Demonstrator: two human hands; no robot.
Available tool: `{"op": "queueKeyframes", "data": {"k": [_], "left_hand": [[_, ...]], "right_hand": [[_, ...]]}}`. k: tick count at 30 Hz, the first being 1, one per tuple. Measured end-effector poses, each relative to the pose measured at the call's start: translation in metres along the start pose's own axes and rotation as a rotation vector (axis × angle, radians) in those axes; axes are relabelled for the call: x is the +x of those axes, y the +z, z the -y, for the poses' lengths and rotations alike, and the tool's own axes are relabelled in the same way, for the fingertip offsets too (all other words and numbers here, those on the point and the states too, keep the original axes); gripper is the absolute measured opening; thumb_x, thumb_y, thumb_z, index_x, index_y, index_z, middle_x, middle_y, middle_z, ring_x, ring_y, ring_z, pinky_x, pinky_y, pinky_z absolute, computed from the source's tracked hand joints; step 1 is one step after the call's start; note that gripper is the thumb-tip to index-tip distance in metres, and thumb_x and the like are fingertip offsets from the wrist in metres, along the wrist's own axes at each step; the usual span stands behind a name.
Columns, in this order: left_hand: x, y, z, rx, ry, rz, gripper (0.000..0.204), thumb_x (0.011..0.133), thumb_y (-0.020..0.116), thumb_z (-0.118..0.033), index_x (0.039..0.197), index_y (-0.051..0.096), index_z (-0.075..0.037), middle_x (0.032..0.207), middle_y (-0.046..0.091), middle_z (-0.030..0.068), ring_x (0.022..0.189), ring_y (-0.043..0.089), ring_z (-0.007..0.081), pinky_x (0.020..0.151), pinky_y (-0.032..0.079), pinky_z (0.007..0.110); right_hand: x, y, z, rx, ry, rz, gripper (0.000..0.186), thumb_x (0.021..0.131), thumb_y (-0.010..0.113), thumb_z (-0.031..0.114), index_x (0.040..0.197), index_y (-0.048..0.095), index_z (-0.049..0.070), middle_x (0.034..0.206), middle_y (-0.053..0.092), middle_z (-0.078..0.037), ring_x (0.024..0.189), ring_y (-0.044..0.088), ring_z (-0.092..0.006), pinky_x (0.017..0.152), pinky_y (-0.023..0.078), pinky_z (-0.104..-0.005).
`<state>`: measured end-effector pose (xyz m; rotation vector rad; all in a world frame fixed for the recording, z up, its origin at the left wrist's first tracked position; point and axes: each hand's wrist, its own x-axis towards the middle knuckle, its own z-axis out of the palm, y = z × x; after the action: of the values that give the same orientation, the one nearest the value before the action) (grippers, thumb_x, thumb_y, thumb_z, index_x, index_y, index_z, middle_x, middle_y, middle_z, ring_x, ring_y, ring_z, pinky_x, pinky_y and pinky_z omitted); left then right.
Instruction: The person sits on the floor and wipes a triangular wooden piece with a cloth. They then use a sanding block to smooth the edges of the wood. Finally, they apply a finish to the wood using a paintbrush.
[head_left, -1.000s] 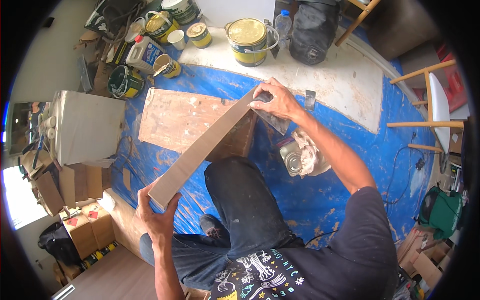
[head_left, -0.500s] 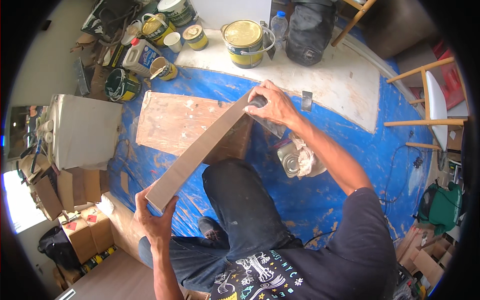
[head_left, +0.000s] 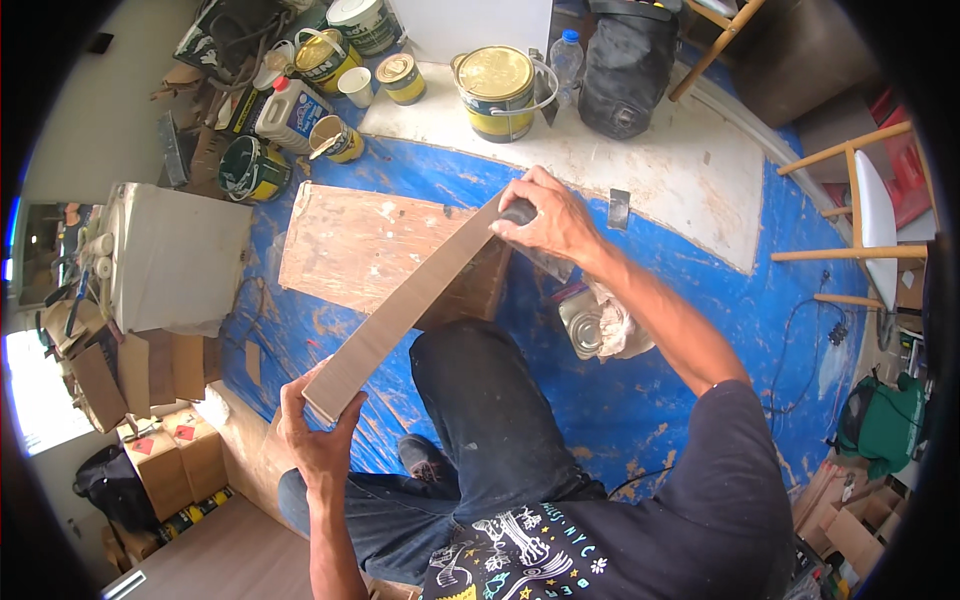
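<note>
A long, narrow wooden strip (head_left: 405,305) slants across my lap, its near end at the left and its far end up to the right. My left hand (head_left: 318,430) grips the near end, thumb on one side and fingers on the other. At the far end, my right hand (head_left: 550,215) is closed round a dark rounded object (head_left: 519,211) and touches the strip; what kind of object it is, I cannot make out. Under the strip stands a worn wooden box (head_left: 350,240) with pale spots. A grey flat piece (head_left: 548,264) shows below my right hand.
Blue sheeting (head_left: 690,330) covers the floor. A glass jar (head_left: 582,325) with a crumpled rag (head_left: 622,335) stands at the right. Paint cans (head_left: 497,95), a jug (head_left: 292,112) and a black bag (head_left: 626,75) line the far side. A white box (head_left: 175,260) stands left, a wooden chair (head_left: 855,200) right.
The whole view has shifted slightly. Both hands keep their hold, and the strip stays at nearly the same slant.
</note>
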<state>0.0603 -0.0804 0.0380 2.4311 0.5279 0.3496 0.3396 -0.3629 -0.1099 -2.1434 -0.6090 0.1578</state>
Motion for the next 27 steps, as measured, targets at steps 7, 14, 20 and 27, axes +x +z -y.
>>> {"op": "queueKeyframes", "data": {"k": [7, 14, 20, 27], "left_hand": [[0.0, 0.0, -0.003, 0.013, 0.006, -0.004, 0.055, 0.072, 0.096, 0.0, 0.12, 0.069, -0.004, 0.119, 0.079, 0.0129, 0.111, 0.075, 0.0242, 0.1, 0.057, 0.039], [-0.001, 0.001, -0.003, 0.003, -0.017, 0.0, 0.055, 0.073, 0.096, -0.001, 0.121, 0.068, -0.004, 0.12, 0.078, 0.0129, 0.112, 0.074, 0.023, 0.101, 0.056, 0.038], [-0.002, 0.001, 0.002, -0.006, -0.031, -0.011, 0.055, 0.074, 0.096, -0.001, 0.121, 0.069, -0.004, 0.118, 0.079, 0.0124, 0.112, 0.074, 0.0224, 0.101, 0.056, 0.038], [-0.003, 0.002, 0.001, 0.004, -0.009, -0.016, 0.055, 0.073, 0.096, -0.001, 0.121, 0.069, -0.004, 0.118, 0.079, 0.0127, 0.111, 0.075, 0.023, 0.1, 0.057, 0.037]], "right_hand": [[-0.002, -0.002, 0.009, 0.013, -0.027, 0.003, 0.031, 0.079, 0.087, 0.033, 0.101, 0.074, 0.014, 0.107, 0.061, -0.01, 0.103, 0.066, -0.0307, 0.088, 0.056, -0.0435], [-0.002, -0.001, 0.008, 0.013, -0.064, -0.013, 0.031, 0.079, 0.087, 0.034, 0.1, 0.073, 0.015, 0.106, 0.061, -0.01, 0.101, 0.066, -0.0314, 0.087, 0.056, -0.045], [-0.003, -0.002, 0.013, 0.007, -0.053, 0.008, 0.031, 0.079, 0.087, 0.034, 0.1, 0.073, 0.015, 0.107, 0.061, -0.009, 0.102, 0.066, -0.031, 0.089, 0.056, -0.0441], [-0.003, -0.001, 0.018, 0.03, -0.078, 0.028, 0.03, 0.079, 0.086, 0.035, 0.099, 0.073, 0.016, 0.106, 0.061, -0.01, 0.102, 0.066, -0.033, 0.089, 0.056, -0.0461]]}}
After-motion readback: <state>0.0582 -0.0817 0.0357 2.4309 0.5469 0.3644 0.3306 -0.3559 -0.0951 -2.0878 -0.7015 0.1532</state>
